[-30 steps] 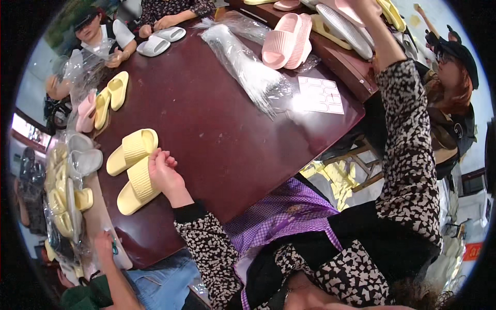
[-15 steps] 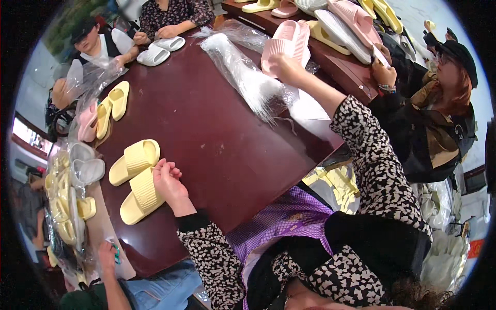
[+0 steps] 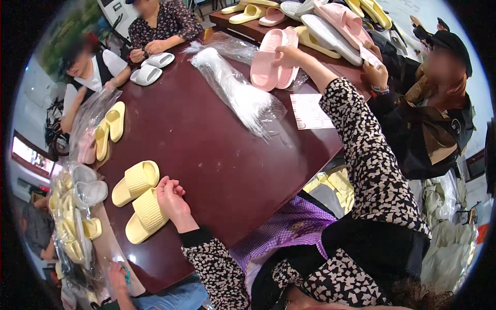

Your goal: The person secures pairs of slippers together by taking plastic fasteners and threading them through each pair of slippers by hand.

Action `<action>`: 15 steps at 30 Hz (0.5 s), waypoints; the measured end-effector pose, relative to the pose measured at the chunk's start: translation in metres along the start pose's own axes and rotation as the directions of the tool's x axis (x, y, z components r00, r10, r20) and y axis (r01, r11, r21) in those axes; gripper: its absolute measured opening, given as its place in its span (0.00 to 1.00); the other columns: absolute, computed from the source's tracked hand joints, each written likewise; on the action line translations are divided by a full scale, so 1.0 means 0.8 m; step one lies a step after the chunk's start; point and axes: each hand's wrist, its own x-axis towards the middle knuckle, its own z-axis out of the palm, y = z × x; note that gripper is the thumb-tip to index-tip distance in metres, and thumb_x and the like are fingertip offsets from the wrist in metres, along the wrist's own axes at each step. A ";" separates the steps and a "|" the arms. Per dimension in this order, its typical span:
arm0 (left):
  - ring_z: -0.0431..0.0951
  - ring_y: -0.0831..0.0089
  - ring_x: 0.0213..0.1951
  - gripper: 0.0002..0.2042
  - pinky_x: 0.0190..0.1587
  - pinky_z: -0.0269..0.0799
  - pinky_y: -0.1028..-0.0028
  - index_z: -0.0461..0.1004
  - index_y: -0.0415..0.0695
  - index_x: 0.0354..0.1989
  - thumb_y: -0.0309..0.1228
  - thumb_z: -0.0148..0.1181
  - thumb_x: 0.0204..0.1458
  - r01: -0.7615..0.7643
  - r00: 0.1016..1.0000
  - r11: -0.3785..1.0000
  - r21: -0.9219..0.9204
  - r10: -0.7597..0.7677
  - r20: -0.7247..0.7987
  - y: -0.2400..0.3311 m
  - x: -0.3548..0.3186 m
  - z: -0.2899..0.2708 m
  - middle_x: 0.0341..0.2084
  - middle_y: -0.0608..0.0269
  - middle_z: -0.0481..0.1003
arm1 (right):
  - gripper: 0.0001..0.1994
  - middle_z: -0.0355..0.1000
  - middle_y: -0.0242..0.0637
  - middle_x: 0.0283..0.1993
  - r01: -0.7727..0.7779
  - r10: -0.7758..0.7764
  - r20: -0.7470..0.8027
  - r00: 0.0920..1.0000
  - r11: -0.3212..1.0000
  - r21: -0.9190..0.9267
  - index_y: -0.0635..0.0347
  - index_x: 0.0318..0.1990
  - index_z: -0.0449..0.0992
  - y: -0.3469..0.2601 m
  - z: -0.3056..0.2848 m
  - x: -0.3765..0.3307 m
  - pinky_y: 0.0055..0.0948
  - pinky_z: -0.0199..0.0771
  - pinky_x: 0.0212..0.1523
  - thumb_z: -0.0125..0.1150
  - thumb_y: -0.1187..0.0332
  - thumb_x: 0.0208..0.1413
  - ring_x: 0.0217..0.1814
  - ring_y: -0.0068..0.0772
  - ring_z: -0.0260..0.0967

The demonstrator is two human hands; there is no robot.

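My right hand (image 3: 289,57) reaches across to the far side of the table, its fingers closed on a pair of pink ribbed slippers (image 3: 268,64). Close to the near left edge lies a pair of pale yellow slippers (image 3: 147,219) with ribbed straps. Beside their right side is my left hand (image 3: 174,201), fingers curled in and nothing visible in them. Whether its thumb side touches the nearer slipper I cannot tell. A bundle of clear plastic bags (image 3: 230,88) spreads left of the pink slippers, and a white printed sheet (image 3: 310,113) lies below them.
More slippers (image 3: 336,39) are heaped on a second table at the far right, where a person holds a card (image 3: 371,58). Two people sit at the far left by grey slippers (image 3: 146,76). Bagged yellow slippers (image 3: 67,222) line the left side, near another person's hand (image 3: 118,276).
The view has shifted, so the table sits lower in it. My right hand has moved farther up along the pink slippers' right side. More of the white sheet shows. My left hand stays by the yellow slippers.
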 end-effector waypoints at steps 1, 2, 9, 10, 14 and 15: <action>0.66 0.81 0.19 0.08 0.21 0.62 0.82 0.68 0.41 0.39 0.22 0.51 0.50 0.003 1.000 1.000 -0.004 -0.003 0.012 0.000 0.001 0.002 0.22 0.65 0.70 | 0.30 0.73 0.49 0.39 0.007 -0.007 -0.017 1.000 1.000 -0.008 0.61 0.47 0.71 0.000 0.002 -0.002 0.38 0.71 0.44 0.67 0.51 0.39 0.40 0.45 0.72; 0.66 0.81 0.19 0.08 0.21 0.62 0.82 0.68 0.41 0.39 0.22 0.51 0.50 0.002 1.000 1.000 -0.006 -0.002 0.024 -0.001 0.000 0.002 0.22 0.65 0.70 | 0.29 0.73 0.49 0.39 0.013 -0.014 -0.033 0.999 1.000 -0.016 0.62 0.46 0.71 0.000 0.002 -0.003 0.38 0.71 0.44 0.67 0.52 0.39 0.40 0.45 0.72; 0.65 0.80 0.19 0.08 0.21 0.61 0.81 0.67 0.41 0.40 0.23 0.51 0.50 0.019 0.999 1.000 -0.012 -0.018 0.041 -0.008 0.004 -0.001 0.22 0.65 0.70 | 0.24 0.73 0.47 0.34 0.044 -0.049 -0.157 0.986 0.998 -0.036 0.63 0.40 0.73 0.003 0.001 -0.006 0.34 0.71 0.39 0.68 0.57 0.38 0.36 0.44 0.72; 0.65 0.80 0.19 0.08 0.21 0.61 0.81 0.67 0.41 0.40 0.23 0.51 0.50 0.020 0.998 1.000 -0.014 -0.019 0.052 -0.011 0.004 0.002 0.22 0.65 0.70 | 0.22 0.73 0.47 0.33 0.056 -0.049 -0.185 0.982 0.998 0.034 0.64 0.38 0.74 0.007 0.000 -0.009 0.34 0.71 0.38 0.68 0.58 0.38 0.36 0.44 0.72; 0.65 0.81 0.19 0.08 0.21 0.61 0.82 0.67 0.41 0.40 0.23 0.50 0.51 0.016 0.999 1.000 -0.009 -0.016 0.040 -0.006 0.004 -0.003 0.22 0.65 0.69 | 0.17 0.73 0.48 0.31 0.194 -0.172 -0.332 0.927 0.980 0.033 0.65 0.32 0.75 -0.022 -0.032 -0.014 0.34 0.71 0.39 0.69 0.61 0.37 0.35 0.43 0.72; 0.65 0.80 0.19 0.08 0.21 0.61 0.81 0.67 0.41 0.40 0.23 0.50 0.51 0.020 0.999 1.000 -0.002 -0.020 0.042 -0.006 0.005 -0.001 0.22 0.65 0.69 | 0.17 0.73 0.48 0.31 0.192 -0.170 -0.337 0.926 0.981 0.031 0.65 0.32 0.75 -0.029 -0.044 -0.014 0.34 0.71 0.39 0.69 0.61 0.37 0.35 0.43 0.72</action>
